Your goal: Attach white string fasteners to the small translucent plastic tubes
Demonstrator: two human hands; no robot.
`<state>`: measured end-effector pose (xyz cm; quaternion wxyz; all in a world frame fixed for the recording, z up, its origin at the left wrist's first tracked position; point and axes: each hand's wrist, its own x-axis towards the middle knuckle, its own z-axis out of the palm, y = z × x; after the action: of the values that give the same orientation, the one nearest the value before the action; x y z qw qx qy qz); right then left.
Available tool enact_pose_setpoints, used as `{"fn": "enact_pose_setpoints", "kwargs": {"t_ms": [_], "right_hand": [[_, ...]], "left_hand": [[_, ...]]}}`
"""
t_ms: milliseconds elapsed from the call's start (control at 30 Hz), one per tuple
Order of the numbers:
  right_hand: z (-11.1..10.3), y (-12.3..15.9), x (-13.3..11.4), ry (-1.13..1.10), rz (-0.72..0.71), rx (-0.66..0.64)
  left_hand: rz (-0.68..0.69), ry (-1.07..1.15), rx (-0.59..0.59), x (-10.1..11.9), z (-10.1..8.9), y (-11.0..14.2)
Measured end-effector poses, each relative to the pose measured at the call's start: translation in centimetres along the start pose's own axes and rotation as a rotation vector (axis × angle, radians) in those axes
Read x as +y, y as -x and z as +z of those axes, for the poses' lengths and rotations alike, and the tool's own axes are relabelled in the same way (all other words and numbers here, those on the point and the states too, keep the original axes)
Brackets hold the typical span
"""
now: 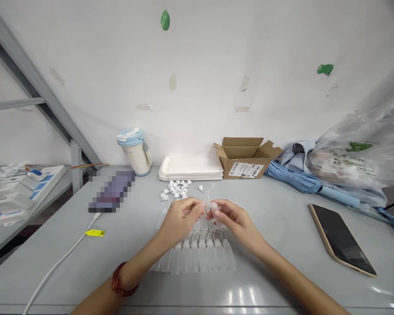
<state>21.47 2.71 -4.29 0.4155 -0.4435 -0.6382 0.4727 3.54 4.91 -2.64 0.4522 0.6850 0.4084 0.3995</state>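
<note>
My left hand (180,216) and my right hand (231,218) meet over the middle of the grey table (282,245), fingers pinched together on a small translucent plastic bottle (212,209) held between them. A thin white string rises from it. Below the hands lies a row of several small translucent bottles (197,258), side by side. Beyond the hands sits a heap of small white caps (176,189). A red bead bracelet is on my left wrist.
A stack of white trays (190,168), an open cardboard box (246,159) and a lidded cup (135,152) stand by the wall. A phone (343,239) lies at right, near a blue umbrella (311,183) and plastic bags. A white cable (65,253) runs at left.
</note>
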Motion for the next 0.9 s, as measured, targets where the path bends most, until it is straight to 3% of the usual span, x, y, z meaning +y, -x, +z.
{"fn": "enact_pose_setpoints", "kwargs": {"t_ms": [100,200,300,600,900], "right_hand": [[-0.2,-0.2,-0.5,-0.219,0.107,-0.057],[-0.4,-0.3,-0.7,-0.315,0.146,-0.066],[-0.4,-0.2,-0.8,-0.348,0.152,-0.065],[-0.4,-0.3,-0.1,-0.485,0.191,-0.062],[-0.5,-0.3,0.1,-0.469,0.185,-0.084]], "left_hand": [[0.352,-0.302,0.044,0.0,0.4,0.4],[0.512,-0.463,-0.041,0.0,0.9,0.6],[0.541,-0.548,-0.081,-0.1,1.1,0.6],[0.596,-0.636,-0.054,-0.3,1.2,0.6],[0.546,-0.517,-0.060,-0.4,1.1,0.6]]}}
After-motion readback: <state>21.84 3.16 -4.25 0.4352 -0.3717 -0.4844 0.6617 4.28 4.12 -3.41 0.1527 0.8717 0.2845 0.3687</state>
